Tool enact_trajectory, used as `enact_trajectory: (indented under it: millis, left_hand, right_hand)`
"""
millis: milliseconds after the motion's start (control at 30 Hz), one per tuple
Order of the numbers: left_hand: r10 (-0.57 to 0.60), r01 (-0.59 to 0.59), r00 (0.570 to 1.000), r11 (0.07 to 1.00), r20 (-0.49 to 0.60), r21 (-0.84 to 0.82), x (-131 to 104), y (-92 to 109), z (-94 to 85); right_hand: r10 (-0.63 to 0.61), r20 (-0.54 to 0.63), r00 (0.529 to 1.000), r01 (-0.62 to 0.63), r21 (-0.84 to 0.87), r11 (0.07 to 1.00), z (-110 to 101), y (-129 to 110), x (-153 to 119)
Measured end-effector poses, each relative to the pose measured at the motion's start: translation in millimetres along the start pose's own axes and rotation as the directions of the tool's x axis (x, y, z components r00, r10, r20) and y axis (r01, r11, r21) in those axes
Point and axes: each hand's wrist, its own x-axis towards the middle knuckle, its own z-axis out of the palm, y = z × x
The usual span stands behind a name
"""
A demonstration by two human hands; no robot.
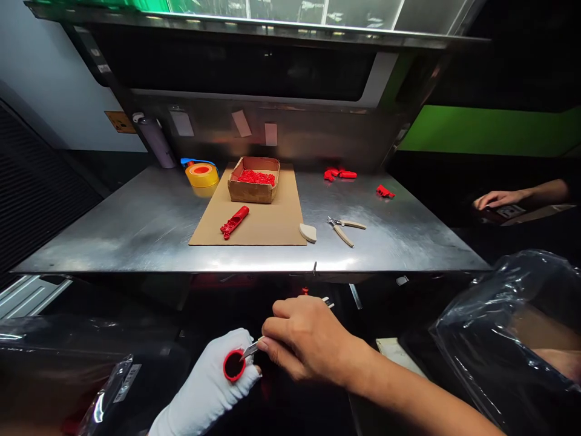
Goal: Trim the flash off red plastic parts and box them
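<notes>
My left hand (202, 378), in a white glove, is closed around a red plastic tube (226, 370) whose round open end faces up at me. The rest of the tube is hidden in the glove. My bare right hand (308, 336) grips a craft knife (251, 349), and its blade rests at the right side of the tube's rim. Both hands are in front of the metal table, below its edge. On a cardboard sheet (272, 227) lies another red tubular part (235, 222), behind an open cardboard box (252, 193) holds small red pieces.
Cutting pliers (347, 224) and a white wedge-shaped piece (308, 232) lie on the metal table (149, 227). Yellow tape (202, 175) stands at the back left. Several red parts (340, 174) lie at the back right. Clear plastic bags (481, 303) flank me. Another person's hand (499, 198) is at right.
</notes>
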Motion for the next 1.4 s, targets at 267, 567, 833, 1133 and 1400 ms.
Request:
enact_trajectory:
  millis: [267, 567, 833, 1133, 1400]
  left_hand:
    - [-0.024, 0.025, 0.999, 0.999, -0.024, 0.021, 0.0, -7.9, 0.8]
    - [-0.046, 0.050, 0.997, 0.997, -0.067, 0.051, 1.2, -22.8, 2.5]
    - [-0.069, 0.068, 0.993, 0.998, -0.091, -0.019, 4.0, -17.5, 1.9]
    - [-0.061, 0.066, 0.998, 0.983, 0.036, -0.171, 8.0, -11.1, 15.9]
    - [0.081, -0.087, 0.992, 0.994, -0.095, -0.064, 1.8, -16.5, -3.0]
  right_hand:
    - [0.016, 0.025, 1.000, -0.016, 0.003, 1.000, 2.3, -0.3, -0.5]
    - [0.016, 0.154, 0.988, -0.058, 0.267, 0.962, -6.2, -0.4, -0.4]
    - [0.246, 0.106, 0.963, -0.257, 0.627, 0.735, 3.8, 3.5, 3.0]
    - [0.216, 0.177, 0.960, -0.269, 0.787, 0.555, 33.3, 3.9, 15.1]
    - [0.241, -0.074, 0.968, -0.175, 0.489, 0.854, 14.3, 13.1, 4.4]
